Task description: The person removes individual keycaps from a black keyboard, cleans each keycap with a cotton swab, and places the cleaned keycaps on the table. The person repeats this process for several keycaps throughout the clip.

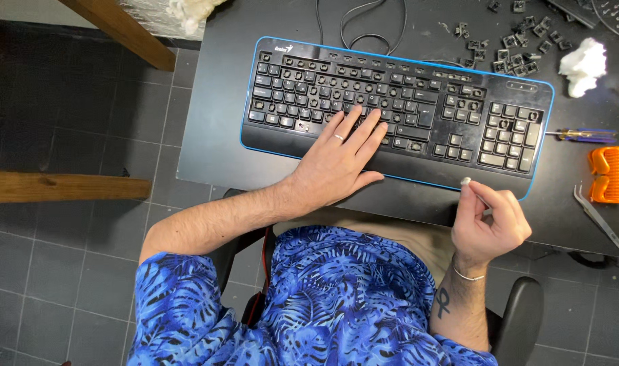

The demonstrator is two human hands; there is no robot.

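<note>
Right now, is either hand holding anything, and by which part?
The right hand pinches a thin white-tipped stick by its lower shaft, tip up. The left hand holds nothing; it rests flat on the keyboard.

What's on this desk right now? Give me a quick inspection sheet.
Surface: black desk, dusty at the back.
Job's things: black keyboard with blue edge, many keycaps off; loose keycaps behind it.
Clutter: cotton wad, screwdriver, orange brush, tweezers.
Hands: left hand flat on the keyboard; right hand pinches a small white-tipped stick.
Cables: black cable looped behind the keyboard.
Surroundings: grey tiled floor, wooden beams.
</note>
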